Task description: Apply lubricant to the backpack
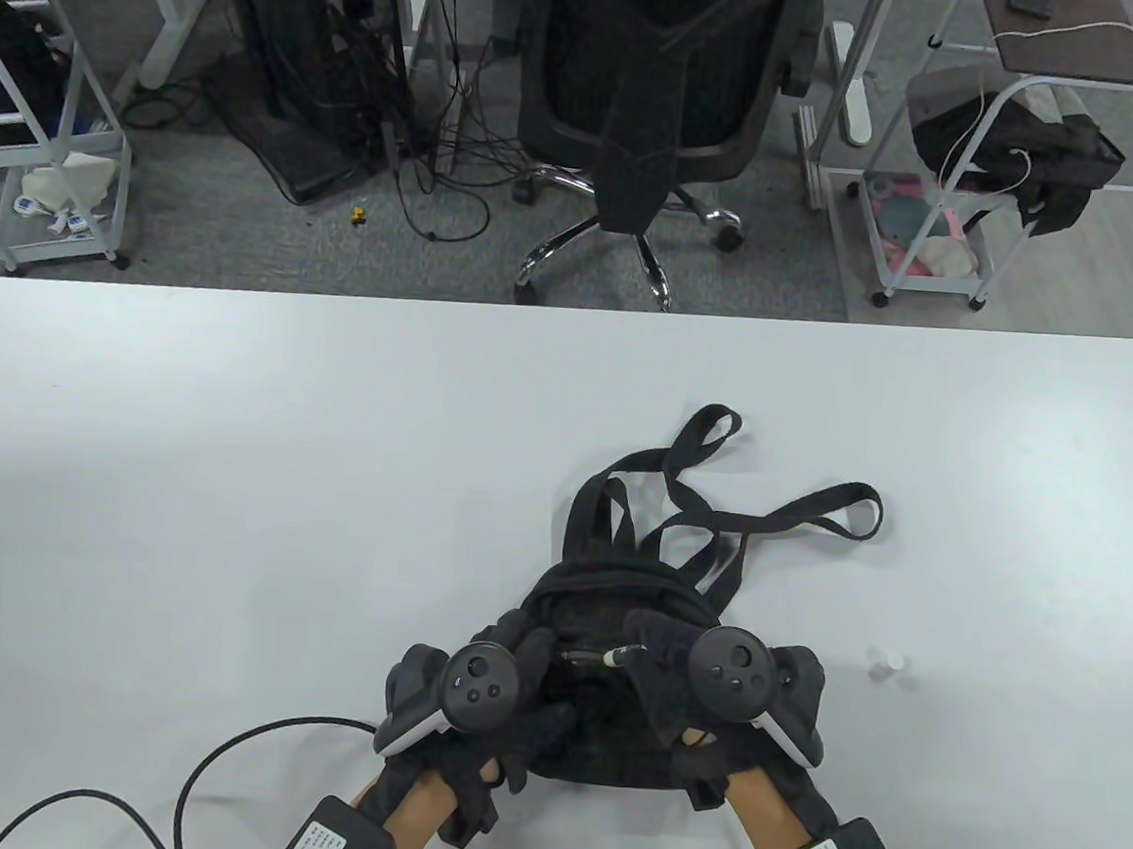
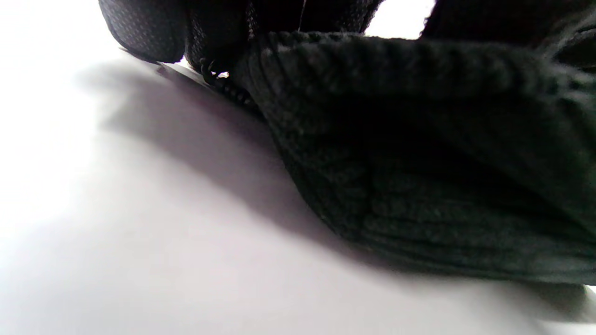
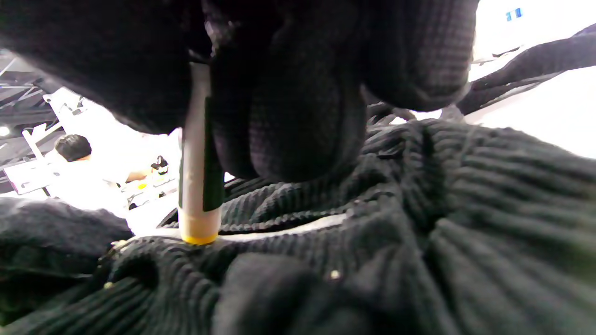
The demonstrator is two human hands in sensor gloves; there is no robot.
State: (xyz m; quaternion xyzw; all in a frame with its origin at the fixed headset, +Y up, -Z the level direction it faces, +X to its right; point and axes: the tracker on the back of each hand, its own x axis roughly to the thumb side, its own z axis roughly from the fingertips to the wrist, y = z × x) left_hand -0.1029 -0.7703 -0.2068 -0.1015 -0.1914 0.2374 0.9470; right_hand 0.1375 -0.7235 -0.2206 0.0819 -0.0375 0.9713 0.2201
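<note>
A small black ribbed backpack lies near the table's front edge, its straps spread toward the far side. My right hand grips a white and black lubricant stick; in the right wrist view the stick stands with its yellow tip touching the backpack beside the zipper line. My left hand rests on the backpack's left side and holds the fabric. In the left wrist view the backpack fills the right, with zipper teeth near my fingers.
A small clear cap lies on the white table to the right of the backpack. A black cable curls at the front left. An office chair and carts stand beyond the far edge.
</note>
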